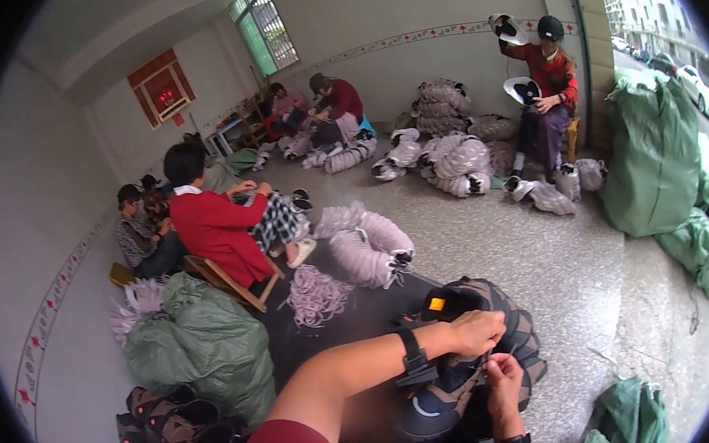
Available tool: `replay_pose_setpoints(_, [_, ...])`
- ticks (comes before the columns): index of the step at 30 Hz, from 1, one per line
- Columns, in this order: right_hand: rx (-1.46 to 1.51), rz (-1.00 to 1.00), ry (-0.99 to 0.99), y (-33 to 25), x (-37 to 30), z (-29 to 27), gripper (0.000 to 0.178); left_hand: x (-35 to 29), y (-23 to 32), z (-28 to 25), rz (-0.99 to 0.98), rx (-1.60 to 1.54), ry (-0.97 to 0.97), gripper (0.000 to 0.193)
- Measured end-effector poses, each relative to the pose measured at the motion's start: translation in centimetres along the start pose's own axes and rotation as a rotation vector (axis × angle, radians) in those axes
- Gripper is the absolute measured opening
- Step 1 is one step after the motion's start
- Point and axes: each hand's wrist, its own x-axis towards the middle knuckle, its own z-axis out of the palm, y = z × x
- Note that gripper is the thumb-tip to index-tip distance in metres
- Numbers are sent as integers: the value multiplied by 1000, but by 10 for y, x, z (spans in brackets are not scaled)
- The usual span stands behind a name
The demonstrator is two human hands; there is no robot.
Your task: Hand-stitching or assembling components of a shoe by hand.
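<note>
In front of me is a bundle of brown and black shoe uppers (533, 340), nested one behind another. The nearest shoe upper (433, 413) has a dark toe with a pale curved line and points toward me. My left hand (479, 333) is closed over its opening, fingers bent down; what they pinch is hidden. Just below and to the right, my right hand (505, 382) is closed in a pinch beside the same upper, thumb and forefinger together. Whatever it holds is too small to name. An orange-yellow label (437, 304) shows inside one upper behind my left hand.
More brown uppers (180, 424) lie at lower left beside a green sack (199, 347). Pale pink laces (317, 296) are heaped near a seated person in red (217, 219). Bundled pale uppers (365, 243) lie ahead. Green sacks (655, 154) stand at right; other seated people work farther back.
</note>
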Motion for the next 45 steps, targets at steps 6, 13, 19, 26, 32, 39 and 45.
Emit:
replay_pose_setpoints(6, [-150,-106,36,2,9,0,6,-4,1,13,34,94,41,8])
replay_pose_setpoints(13, [-512,-699,111,-33,16,27,10,-11,3,-2,-73,-354,372,12])
replay_pose_setpoints(19, [-317,-327,-74,-52,7,44,7,-37,19,-35,45,-435,641,17])
replay_pose_setpoints(26, [-408,-352,-89,-94,-35,69,6,-82,14,-30,-134,-1194,368,16])
replay_pose_setpoints(32, [-416,-396,-76,-89,-48,90,5,-91,27,-12,-164,-835,400,16])
replay_pose_setpoints(39, [-497,-425,-149,-75,-42,108,6,-89,20,18,-47,-560,452,45])
replay_pose_setpoints(45, [-648,-468,-15,-65,-33,103,32,-92,25,22,-148,-437,406,57])
